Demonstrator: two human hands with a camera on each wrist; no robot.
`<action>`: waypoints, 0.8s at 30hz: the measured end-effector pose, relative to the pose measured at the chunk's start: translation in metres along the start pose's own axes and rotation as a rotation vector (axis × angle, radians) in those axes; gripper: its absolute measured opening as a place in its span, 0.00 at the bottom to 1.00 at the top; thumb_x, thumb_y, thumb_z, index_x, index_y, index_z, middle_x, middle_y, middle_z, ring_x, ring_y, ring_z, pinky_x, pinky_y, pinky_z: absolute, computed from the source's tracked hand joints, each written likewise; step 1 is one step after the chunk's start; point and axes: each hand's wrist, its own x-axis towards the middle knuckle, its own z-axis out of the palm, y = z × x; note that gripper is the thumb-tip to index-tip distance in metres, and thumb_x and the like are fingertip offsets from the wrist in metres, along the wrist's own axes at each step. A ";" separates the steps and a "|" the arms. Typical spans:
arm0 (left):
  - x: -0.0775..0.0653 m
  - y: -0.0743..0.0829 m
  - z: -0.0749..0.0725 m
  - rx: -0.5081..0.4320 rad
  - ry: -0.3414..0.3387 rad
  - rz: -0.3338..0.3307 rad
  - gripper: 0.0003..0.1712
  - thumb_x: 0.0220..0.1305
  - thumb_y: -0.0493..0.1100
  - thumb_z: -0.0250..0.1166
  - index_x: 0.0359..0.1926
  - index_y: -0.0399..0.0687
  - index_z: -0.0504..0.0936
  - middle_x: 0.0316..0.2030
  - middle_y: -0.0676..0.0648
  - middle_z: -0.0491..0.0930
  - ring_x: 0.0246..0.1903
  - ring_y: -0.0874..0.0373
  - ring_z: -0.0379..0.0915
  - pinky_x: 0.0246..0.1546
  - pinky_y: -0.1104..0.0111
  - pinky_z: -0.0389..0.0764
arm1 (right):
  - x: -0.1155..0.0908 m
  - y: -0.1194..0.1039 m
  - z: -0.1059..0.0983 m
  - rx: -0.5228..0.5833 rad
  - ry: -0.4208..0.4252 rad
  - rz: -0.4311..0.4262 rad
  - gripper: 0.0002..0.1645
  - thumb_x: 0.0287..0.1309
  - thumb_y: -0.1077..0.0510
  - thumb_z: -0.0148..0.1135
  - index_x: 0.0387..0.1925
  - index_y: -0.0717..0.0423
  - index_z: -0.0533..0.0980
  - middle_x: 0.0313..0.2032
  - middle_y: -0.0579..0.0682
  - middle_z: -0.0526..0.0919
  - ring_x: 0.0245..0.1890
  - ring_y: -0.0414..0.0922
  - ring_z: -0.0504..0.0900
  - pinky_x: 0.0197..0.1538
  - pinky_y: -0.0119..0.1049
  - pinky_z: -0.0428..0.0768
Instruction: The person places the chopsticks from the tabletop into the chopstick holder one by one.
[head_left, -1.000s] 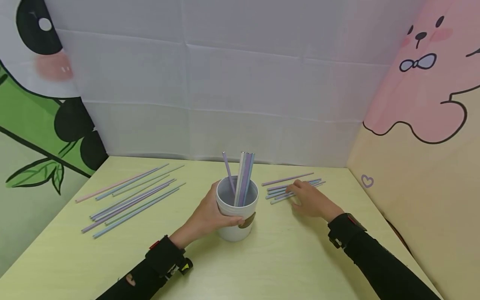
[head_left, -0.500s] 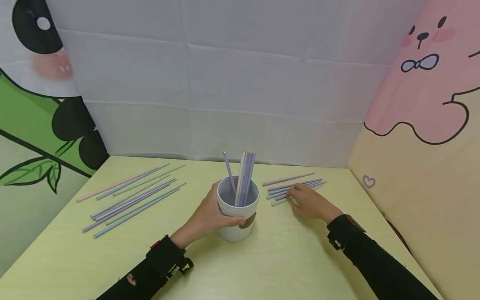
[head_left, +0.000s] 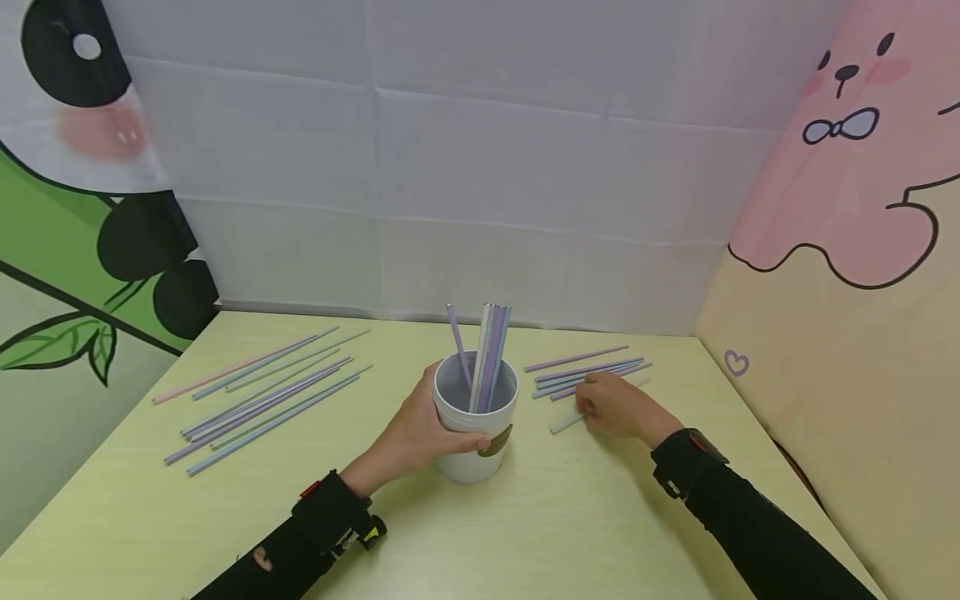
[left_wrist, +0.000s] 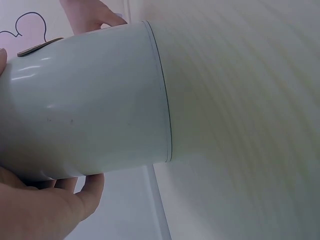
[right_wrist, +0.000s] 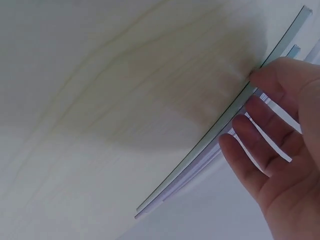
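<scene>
My left hand (head_left: 420, 425) grips a white cup (head_left: 468, 465) around its side, thumb across the front near a brown patch. Inside the cup stand a bundle of pastel straws (head_left: 491, 354) and one purple straw (head_left: 456, 333) leaning left. To the right, my right hand (head_left: 618, 406) pinches a pale green straw (head_left: 564, 424) lying low at the table. In the right wrist view, the thumb is against this green straw (right_wrist: 197, 148) and the other fingers are on its far side. Purple and blue straws (head_left: 550, 385) lie just beyond that hand.
Several long pastel straws (head_left: 262, 417) are spread across the left of the pale yellow table (head_left: 480, 550). A lone purple straw (head_left: 576, 359) lies at the back right. A white cloth wall (head_left: 480, 183) closes off the back, with a cream wall (head_left: 840, 375) on the right.
The right fingers have curled in and drawn the pale green straw away from the others, toward me. The left hand and cup stay in place.
</scene>
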 end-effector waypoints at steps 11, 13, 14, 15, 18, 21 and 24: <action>0.000 0.001 0.000 -0.010 -0.005 0.001 0.70 0.46 0.46 0.89 0.82 0.50 0.52 0.69 0.45 0.71 0.64 0.47 0.74 0.64 0.49 0.76 | 0.005 -0.002 -0.003 0.043 -0.182 0.061 0.17 0.50 0.74 0.72 0.29 0.52 0.75 0.28 0.40 0.68 0.31 0.39 0.67 0.36 0.33 0.68; 0.000 0.001 0.000 -0.008 -0.004 -0.001 0.70 0.46 0.46 0.89 0.82 0.50 0.52 0.69 0.45 0.71 0.64 0.47 0.74 0.64 0.49 0.76 | 0.004 -0.003 -0.006 0.043 -0.190 0.071 0.17 0.50 0.73 0.72 0.29 0.51 0.75 0.27 0.40 0.67 0.31 0.38 0.67 0.36 0.33 0.67; 0.000 0.001 0.000 -0.008 -0.004 -0.003 0.70 0.46 0.46 0.89 0.82 0.50 0.52 0.69 0.45 0.71 0.64 0.47 0.74 0.64 0.49 0.76 | 0.004 -0.003 -0.008 0.040 -0.189 0.076 0.17 0.50 0.73 0.72 0.30 0.51 0.75 0.28 0.40 0.67 0.31 0.38 0.67 0.36 0.33 0.67; 0.000 0.001 0.000 -0.007 -0.004 -0.001 0.69 0.46 0.46 0.89 0.81 0.49 0.52 0.69 0.45 0.71 0.64 0.47 0.74 0.64 0.49 0.76 | 0.004 -0.004 -0.011 0.037 -0.181 0.084 0.17 0.51 0.73 0.72 0.30 0.51 0.75 0.28 0.39 0.68 0.30 0.38 0.67 0.36 0.33 0.68; 0.000 0.001 0.000 -0.005 -0.004 0.005 0.69 0.47 0.47 0.88 0.81 0.48 0.52 0.69 0.44 0.71 0.64 0.46 0.74 0.64 0.49 0.76 | 0.006 -0.007 -0.026 0.034 -0.118 0.104 0.15 0.51 0.72 0.72 0.31 0.52 0.75 0.28 0.41 0.70 0.30 0.38 0.67 0.35 0.34 0.69; 0.000 0.001 0.000 0.000 -0.002 0.014 0.68 0.48 0.47 0.88 0.81 0.47 0.53 0.69 0.43 0.71 0.64 0.46 0.74 0.64 0.49 0.76 | 0.012 -0.011 -0.044 0.041 -0.006 0.118 0.14 0.52 0.72 0.70 0.33 0.53 0.75 0.27 0.41 0.70 0.29 0.39 0.68 0.34 0.35 0.69; 0.000 0.000 0.001 0.005 0.000 0.017 0.68 0.48 0.47 0.88 0.81 0.46 0.53 0.69 0.43 0.72 0.64 0.46 0.74 0.64 0.49 0.76 | 0.019 -0.020 -0.065 0.078 0.115 0.136 0.11 0.54 0.71 0.68 0.35 0.55 0.77 0.27 0.44 0.73 0.29 0.40 0.70 0.34 0.37 0.71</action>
